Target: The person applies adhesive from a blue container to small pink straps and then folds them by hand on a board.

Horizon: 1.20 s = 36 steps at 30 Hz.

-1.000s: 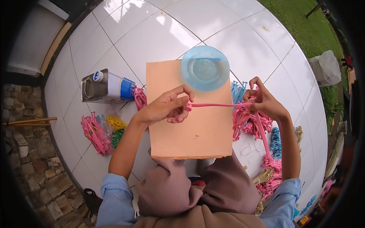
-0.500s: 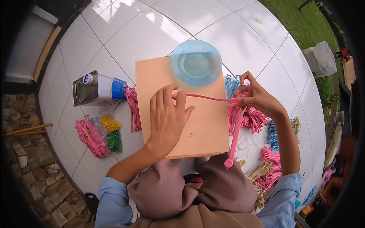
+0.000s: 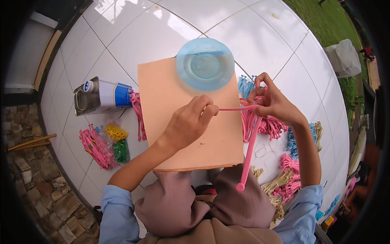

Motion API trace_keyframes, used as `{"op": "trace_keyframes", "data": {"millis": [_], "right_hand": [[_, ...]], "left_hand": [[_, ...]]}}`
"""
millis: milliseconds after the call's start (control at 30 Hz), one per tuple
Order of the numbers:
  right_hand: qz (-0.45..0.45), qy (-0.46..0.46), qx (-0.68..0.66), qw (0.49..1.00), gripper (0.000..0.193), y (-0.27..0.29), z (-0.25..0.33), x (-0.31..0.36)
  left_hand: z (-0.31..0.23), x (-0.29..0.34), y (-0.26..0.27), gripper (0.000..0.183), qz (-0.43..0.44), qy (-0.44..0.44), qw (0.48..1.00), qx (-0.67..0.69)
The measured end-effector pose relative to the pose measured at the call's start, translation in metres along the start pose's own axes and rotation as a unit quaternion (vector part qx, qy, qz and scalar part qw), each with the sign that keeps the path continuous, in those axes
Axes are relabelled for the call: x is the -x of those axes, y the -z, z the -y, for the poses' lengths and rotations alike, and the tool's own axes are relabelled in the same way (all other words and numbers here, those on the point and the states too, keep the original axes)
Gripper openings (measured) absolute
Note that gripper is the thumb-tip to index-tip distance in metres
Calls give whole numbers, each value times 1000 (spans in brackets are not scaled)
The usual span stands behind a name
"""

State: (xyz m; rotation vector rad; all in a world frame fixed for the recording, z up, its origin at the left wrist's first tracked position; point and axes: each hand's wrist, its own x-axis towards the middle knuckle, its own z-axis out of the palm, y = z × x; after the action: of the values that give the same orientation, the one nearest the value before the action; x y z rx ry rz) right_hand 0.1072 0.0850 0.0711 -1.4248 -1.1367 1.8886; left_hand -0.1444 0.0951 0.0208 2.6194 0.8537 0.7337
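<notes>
A long pink strap (image 3: 250, 158) with a small round knob at its end runs between my hands. My left hand (image 3: 187, 123), over the peach-coloured board (image 3: 178, 154), is closed around one stretch of it. To the right of the board, my right hand (image 3: 276, 105) pinches the strap between thumb and finger. From that pinch the knobbed end hangs toward my right knee. A bit of orange shows beside the right fingertips, too small to name. Under and behind this hand lies a bundle of similar pink straps (image 3: 273, 128). A translucent blue plate (image 3: 183, 67) rests on the board's far edge.
Left of the board stand a metal can (image 3: 106, 97) and more pink straps (image 3: 95, 146), beside bags of yellow pieces (image 3: 116, 132) and green pieces (image 3: 121, 151). Blue bundles (image 3: 300, 141) and beige bundles (image 3: 280, 183) lie at right on the white tiles (image 3: 260, 49).
My left hand has closed and moved right, toward my right hand, along the pink strap. The right hand keeps its pinch. The hanging knobbed end has dropped slightly lower.
</notes>
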Motion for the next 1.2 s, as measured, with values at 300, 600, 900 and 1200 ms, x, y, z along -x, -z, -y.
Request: {"op": "trace_keyframes", "data": {"millis": [300, 600, 900, 1200], "right_hand": [[70, 59, 165, 982, 41, 4, -13, -11], [19, 161, 127, 979, 34, 6, -38, -29], [2, 160, 149, 976, 31, 9, -41, -26], [-72, 272, 214, 935, 45, 2, -66, -22]], "left_hand": [[20, -2, 11, 35, 21, 3, 999, 49], [32, 5, 3, 38, -1, -20, 1000, -6], [32, 5, 0, 40, 12, -51, 997, -50], [33, 5, -1, 41, 15, -17, 1000, -21]]}}
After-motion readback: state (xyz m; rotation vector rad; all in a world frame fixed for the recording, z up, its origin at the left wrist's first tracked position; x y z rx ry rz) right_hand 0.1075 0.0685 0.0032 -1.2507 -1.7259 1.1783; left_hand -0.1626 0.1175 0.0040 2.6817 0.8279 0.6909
